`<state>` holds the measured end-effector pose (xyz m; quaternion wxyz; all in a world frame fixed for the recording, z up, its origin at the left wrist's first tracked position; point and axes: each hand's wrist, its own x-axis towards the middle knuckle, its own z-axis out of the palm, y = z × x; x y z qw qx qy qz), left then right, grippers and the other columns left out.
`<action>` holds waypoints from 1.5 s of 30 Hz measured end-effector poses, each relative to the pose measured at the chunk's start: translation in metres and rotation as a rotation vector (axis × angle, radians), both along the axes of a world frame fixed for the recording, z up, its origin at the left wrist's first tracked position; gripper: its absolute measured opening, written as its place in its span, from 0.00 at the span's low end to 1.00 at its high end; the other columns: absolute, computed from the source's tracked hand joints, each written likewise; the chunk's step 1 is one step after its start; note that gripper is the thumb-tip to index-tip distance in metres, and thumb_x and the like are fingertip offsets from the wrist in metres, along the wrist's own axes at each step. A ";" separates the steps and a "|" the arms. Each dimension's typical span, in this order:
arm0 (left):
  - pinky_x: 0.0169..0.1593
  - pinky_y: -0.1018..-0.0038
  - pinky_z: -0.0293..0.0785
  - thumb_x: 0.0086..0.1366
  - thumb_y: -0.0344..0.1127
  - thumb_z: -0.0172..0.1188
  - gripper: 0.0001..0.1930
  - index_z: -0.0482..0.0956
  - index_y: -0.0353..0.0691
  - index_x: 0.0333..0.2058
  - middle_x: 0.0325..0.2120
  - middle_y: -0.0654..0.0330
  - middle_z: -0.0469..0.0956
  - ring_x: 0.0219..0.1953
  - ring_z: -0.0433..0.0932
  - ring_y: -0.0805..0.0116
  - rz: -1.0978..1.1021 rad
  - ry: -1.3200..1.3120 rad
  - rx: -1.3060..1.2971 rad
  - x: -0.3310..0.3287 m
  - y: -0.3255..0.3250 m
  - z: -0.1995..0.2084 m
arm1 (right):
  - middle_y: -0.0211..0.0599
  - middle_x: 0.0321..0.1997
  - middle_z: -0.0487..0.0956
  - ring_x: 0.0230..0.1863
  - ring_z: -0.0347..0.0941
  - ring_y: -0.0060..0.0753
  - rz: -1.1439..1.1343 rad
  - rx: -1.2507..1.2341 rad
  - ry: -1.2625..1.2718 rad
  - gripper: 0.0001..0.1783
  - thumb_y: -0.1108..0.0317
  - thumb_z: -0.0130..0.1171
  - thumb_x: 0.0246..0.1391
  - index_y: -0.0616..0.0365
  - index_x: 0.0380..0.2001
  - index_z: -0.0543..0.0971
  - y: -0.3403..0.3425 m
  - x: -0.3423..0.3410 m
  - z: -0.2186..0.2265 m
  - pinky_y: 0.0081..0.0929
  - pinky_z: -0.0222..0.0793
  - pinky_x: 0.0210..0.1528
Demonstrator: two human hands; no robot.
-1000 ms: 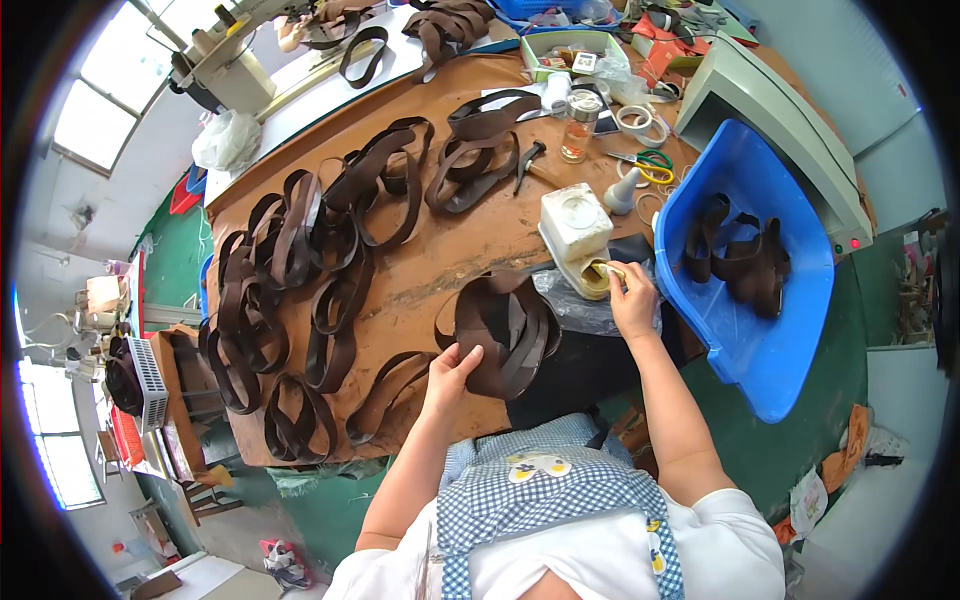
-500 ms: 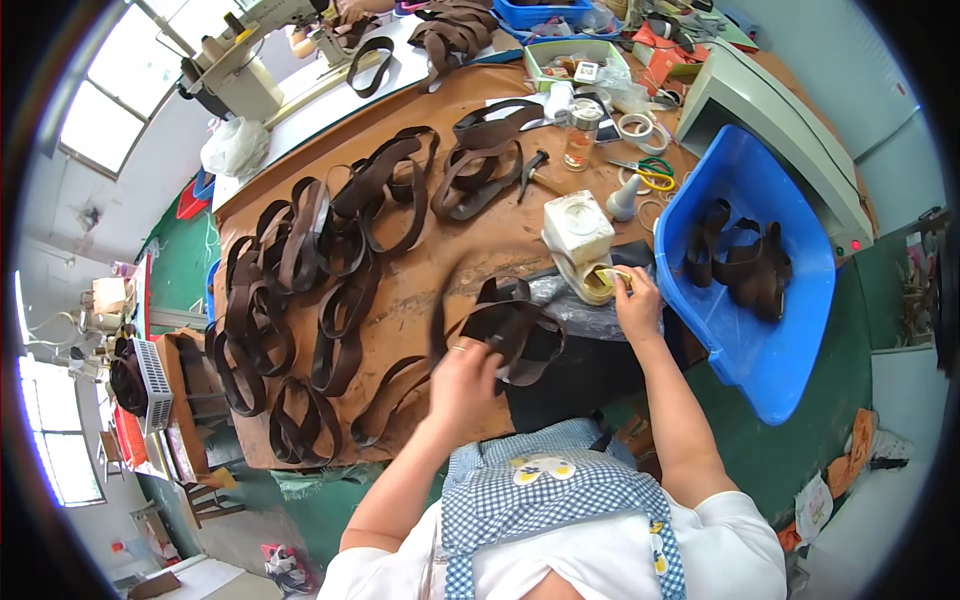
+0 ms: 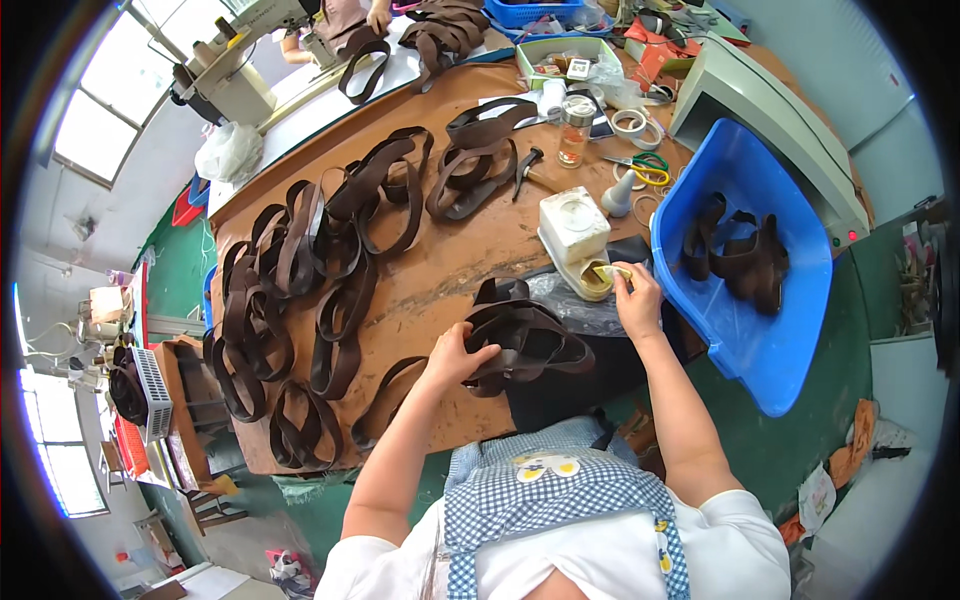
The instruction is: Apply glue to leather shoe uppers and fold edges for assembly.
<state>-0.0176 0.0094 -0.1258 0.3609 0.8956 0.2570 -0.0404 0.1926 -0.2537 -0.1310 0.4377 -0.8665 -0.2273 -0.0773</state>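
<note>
My left hand [image 3: 457, 358] is at the left edge of a heap of dark brown straps [image 3: 530, 335], its thumb over a brown strap loop and its fingers behind it. My right hand [image 3: 637, 303] pinches a small pale yellow piece [image 3: 608, 271], perhaps a brush or scraper; its kind is unclear. That piece rests at the round mouth of a yellowish pot [image 3: 594, 284], beside a blocky white container [image 3: 575, 226]. Clear plastic [image 3: 560, 300] and black cloth [image 3: 565, 375] lie under and around the heap and pot.
Many brown strap loops [image 3: 335, 235] cover the table's left side. A blue basin [image 3: 800, 330] with more straps stands at right. Scissors [image 3: 650, 172], a glass jar [image 3: 574, 130], a white nozzle bottle [image 3: 620, 195] and tape rolls [image 3: 630, 124] lie farther back. Another person's hand [image 3: 379, 18] is by a sewing machine.
My left hand has moved slightly up, and the strap loop that was swinging blurred beside it now lies on the heap. My right hand stays at the pot.
</note>
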 end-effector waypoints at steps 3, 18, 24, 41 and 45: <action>0.54 0.66 0.74 0.58 0.59 0.66 0.39 0.72 0.27 0.55 0.48 0.41 0.78 0.50 0.79 0.52 0.066 0.190 -0.225 0.008 0.019 -0.025 | 0.41 0.33 0.79 0.33 0.78 0.47 -0.009 0.015 0.006 0.07 0.74 0.61 0.54 0.58 0.38 0.81 0.002 0.001 -0.002 0.36 0.72 0.35; 0.46 0.73 0.72 0.60 0.44 0.69 0.34 0.67 0.34 0.60 0.37 0.59 0.77 0.39 0.75 0.69 0.053 0.322 -0.954 -0.013 0.022 0.028 | 0.40 0.34 0.80 0.35 0.78 0.49 -0.046 -0.023 0.039 0.07 0.72 0.62 0.55 0.57 0.37 0.81 -0.005 0.003 -0.006 0.38 0.72 0.35; 0.46 0.76 0.76 0.64 0.38 0.65 0.26 0.71 0.31 0.56 0.44 0.59 0.80 0.41 0.79 0.73 0.221 0.102 -1.459 -0.037 0.011 0.082 | 0.43 0.34 0.80 0.35 0.78 0.51 -0.049 -0.123 -0.138 0.05 0.71 0.58 0.58 0.59 0.36 0.79 -0.005 -0.008 0.007 0.42 0.74 0.36; 0.58 0.77 0.66 0.67 0.21 0.57 0.26 0.64 0.36 0.63 0.54 0.60 0.73 0.55 0.71 0.72 0.249 -0.756 -0.807 -0.011 -0.009 0.095 | 0.38 0.36 0.81 0.31 0.79 0.26 0.286 0.856 0.455 0.08 0.73 0.52 0.65 0.66 0.43 0.77 0.067 -0.078 0.177 0.21 0.77 0.33; 0.53 0.74 0.69 0.64 0.19 0.57 0.22 0.68 0.33 0.57 0.48 0.53 0.72 0.51 0.73 0.61 0.126 -0.751 -0.327 -0.004 -0.013 0.101 | 0.40 0.37 0.80 0.30 0.79 0.24 0.411 0.721 0.267 0.08 0.78 0.51 0.64 0.67 0.45 0.75 0.086 -0.079 0.194 0.20 0.76 0.34</action>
